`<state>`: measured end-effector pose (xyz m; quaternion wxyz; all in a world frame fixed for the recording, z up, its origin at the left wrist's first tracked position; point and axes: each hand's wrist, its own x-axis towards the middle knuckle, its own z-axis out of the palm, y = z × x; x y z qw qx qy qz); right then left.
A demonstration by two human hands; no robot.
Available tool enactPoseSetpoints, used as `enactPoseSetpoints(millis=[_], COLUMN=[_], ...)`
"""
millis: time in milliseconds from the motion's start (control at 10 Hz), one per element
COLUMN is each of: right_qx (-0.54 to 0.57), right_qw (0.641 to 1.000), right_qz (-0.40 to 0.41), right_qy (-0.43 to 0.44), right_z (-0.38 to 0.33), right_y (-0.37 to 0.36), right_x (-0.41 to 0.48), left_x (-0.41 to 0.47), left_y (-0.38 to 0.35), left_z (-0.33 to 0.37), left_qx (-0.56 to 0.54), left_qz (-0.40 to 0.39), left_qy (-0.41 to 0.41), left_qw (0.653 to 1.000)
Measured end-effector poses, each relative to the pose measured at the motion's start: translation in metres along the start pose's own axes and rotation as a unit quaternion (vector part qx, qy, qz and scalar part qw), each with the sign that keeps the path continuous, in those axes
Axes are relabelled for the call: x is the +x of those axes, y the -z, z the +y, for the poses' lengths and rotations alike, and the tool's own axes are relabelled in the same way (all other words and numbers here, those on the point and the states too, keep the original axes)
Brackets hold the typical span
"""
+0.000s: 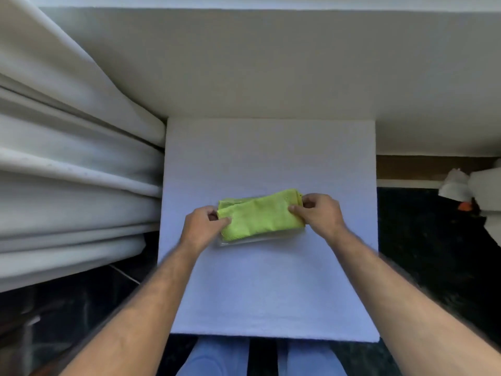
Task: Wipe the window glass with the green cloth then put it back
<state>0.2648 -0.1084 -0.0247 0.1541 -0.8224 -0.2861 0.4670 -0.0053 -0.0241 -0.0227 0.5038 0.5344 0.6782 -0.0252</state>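
A folded green cloth (259,216) lies on a shallow clear tray (260,239), in the middle of a small table covered in white (268,289). My left hand (202,226) pinches the cloth's left end between thumb and fingers. At the right end, my right hand (317,213) grips the cloth the same way. Both forearms reach in from the bottom of the view. The window glass is out of view; only the wall below the sill (244,63) shows beyond the table.
White curtains (67,164) hang in heavy folds against the table's left side. A white object with an orange part (466,194) lies on the dark floor at the right. My knees (217,356) are at the table's near edge.
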Motion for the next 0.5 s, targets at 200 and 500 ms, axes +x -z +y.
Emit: enactPoseSetpoints(millis=[200,500], right_qx=[-0.135,-0.340], right_qw=[0.988,0.926], right_qz=[0.060,0.092], right_qy=[-0.053,0.138], right_z=[0.015,-0.047], right_y=[-0.036,0.015], right_x=[0.009,-0.022], left_x=[0.016,-0.016], left_y=[-0.024,0.025], left_z=[-0.024,0.032], left_qx=[0.175,0.297], left_qz=[0.045,0.108], left_qy=[-0.034,-0.173], left_qw=[0.983,0.933])
